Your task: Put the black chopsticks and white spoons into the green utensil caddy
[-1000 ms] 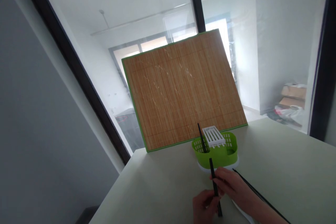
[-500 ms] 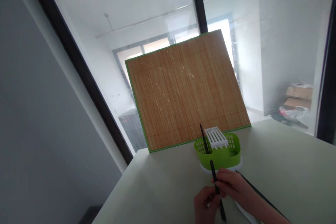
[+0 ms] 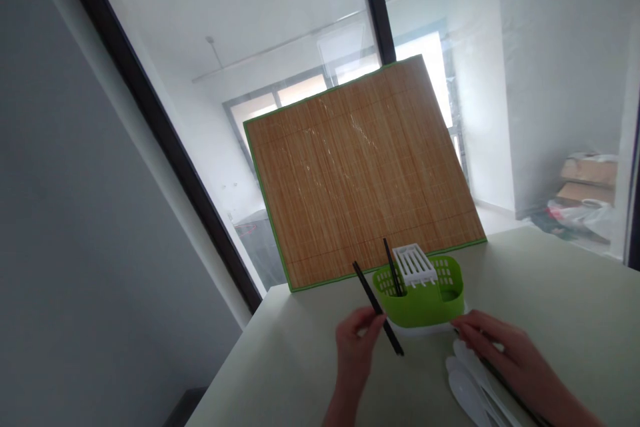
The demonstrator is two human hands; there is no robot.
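Note:
My left hand (image 3: pixel 356 340) pinches a pair of black chopsticks (image 3: pixel 376 303), tilted in front of the left side of the green basket (image 3: pixel 425 307). A dark chopstick (image 3: pixel 505 381) lies on the table at the right, its upper end at the closed fingertips of my right hand (image 3: pixel 500 340). White spoons (image 3: pixel 467 390) rest beside and partly under that hand. The basket stands on a white base, with black chopsticks (image 3: pixel 391 265) upright in its left compartment and a white slotted rack (image 3: pixel 415 264) in its middle.
Behind the basket a bamboo mat (image 3: pixel 360 173) with green edging leans upright against the glass. The pale table (image 3: pixel 300 347) ends at a slanting left edge. Cardboard boxes (image 3: pixel 587 177) and a plastic bag are beyond the glass at the right.
My hands have moved apart. The left took the chopsticks up and to the left; the right let them go and moved right, to the chopstick by the spoons. More of the spoons shows.

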